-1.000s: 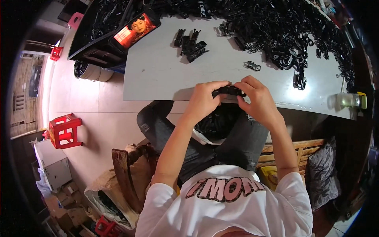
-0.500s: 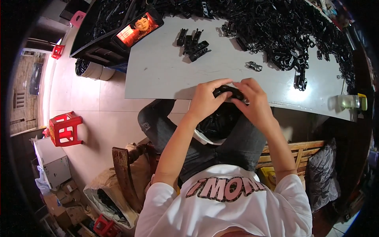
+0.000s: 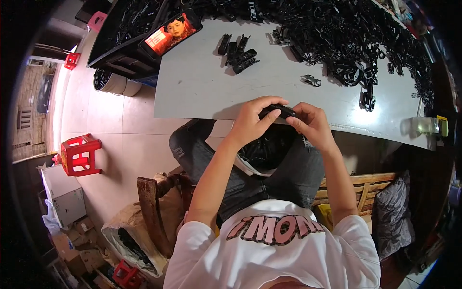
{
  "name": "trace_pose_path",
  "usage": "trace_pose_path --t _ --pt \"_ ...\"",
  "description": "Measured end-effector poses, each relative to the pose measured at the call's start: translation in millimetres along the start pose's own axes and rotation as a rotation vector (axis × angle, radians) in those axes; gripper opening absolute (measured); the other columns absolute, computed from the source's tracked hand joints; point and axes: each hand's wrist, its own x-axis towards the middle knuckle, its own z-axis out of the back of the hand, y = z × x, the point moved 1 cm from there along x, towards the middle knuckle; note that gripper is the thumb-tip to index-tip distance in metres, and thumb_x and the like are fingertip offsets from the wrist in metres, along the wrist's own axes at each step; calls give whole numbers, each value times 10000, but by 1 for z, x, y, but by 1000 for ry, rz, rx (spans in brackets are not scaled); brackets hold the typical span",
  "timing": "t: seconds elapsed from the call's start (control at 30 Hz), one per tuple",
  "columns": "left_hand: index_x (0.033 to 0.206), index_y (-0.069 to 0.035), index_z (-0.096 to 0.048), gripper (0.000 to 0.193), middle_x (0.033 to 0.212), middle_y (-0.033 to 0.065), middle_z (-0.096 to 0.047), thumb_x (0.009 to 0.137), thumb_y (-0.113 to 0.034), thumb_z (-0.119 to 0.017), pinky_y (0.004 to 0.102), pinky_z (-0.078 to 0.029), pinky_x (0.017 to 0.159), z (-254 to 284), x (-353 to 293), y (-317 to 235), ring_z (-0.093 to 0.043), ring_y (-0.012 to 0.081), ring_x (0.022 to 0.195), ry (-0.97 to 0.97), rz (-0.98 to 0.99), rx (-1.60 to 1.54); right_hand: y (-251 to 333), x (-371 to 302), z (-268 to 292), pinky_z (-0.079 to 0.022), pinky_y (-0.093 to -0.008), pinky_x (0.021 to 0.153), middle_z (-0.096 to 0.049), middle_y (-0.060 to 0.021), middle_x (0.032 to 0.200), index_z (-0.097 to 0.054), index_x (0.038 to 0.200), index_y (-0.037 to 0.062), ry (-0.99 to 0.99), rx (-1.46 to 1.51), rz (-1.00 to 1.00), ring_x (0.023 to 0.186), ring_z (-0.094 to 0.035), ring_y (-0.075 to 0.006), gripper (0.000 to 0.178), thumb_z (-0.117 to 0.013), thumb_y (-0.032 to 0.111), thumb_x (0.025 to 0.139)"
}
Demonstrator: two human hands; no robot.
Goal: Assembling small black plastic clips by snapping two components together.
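Both hands meet at the near edge of the grey table (image 3: 202,91). My left hand (image 3: 252,120) and my right hand (image 3: 310,125) pinch the same small black plastic clip (image 3: 278,111) between their fingertips. A large heap of black clips (image 3: 356,43) covers the far right of the table. A small cluster of black clips (image 3: 238,50) lies at the far middle, and a single clip (image 3: 311,80) lies just beyond my hands. A black bag (image 3: 264,149) rests in my lap under the hands.
A phone with a lit screen (image 3: 171,31) leans on a black tray (image 3: 120,33) at the table's far left. A small clear bottle (image 3: 430,126) stands at the right edge. On the floor to the left stands a red stool (image 3: 79,154). A wooden bench (image 3: 365,188) is under me.
Both hands have shifted slightly along the table edge and closed tighter together on the clip. Nothing else on the table has moved.
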Motion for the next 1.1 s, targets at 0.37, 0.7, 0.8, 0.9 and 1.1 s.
trace_pose_path --t 0.37,0.7,0.8,0.9,1.1 --pt "962 -33 -575 144 821 12 -571 846 -92 -637 261 -455 638 39 11 4 -558 86 704 -376 123 153 -1 -28 21 -388 -188 549 -562 13 755 -620 942 -3 -133 -35 39 624 -480 -43 135 -612 125 900" --pt "1060 -123 -555 278 1071 75 -526 802 -149 -655 427 -499 722 48 38 -11 -604 313 901 -272 182 1064 -13 -43 133 -463 -306 583 -608 -102 852 -630 916 37 -1033 -1009 293 709 -603 -195 89 -628 31 828" --pt "1011 -98 -550 246 1080 77 -541 797 -153 -659 441 -503 703 37 39 -10 -614 327 878 -245 163 1065 -7 -45 139 -471 -383 621 -582 -87 898 -605 922 71 -1011 -1197 37 751 -591 -283 151 -635 199 850" --pt "1002 -96 -557 246 1000 82 -587 787 -150 -662 426 -504 692 31 30 -13 -619 325 855 -285 179 987 -13 -39 122 -471 -400 609 -579 -69 900 -593 921 90 -956 -1258 -63 755 -596 -296 168 -621 245 860" --pt "959 -49 -613 203 861 109 -624 763 -88 -650 365 -489 689 19 20 -20 -620 311 805 -272 9 548 9 -28 77 -462 -376 596 -609 -106 800 -620 871 63 -839 -1128 116 678 -604 -290 155 -627 218 864"
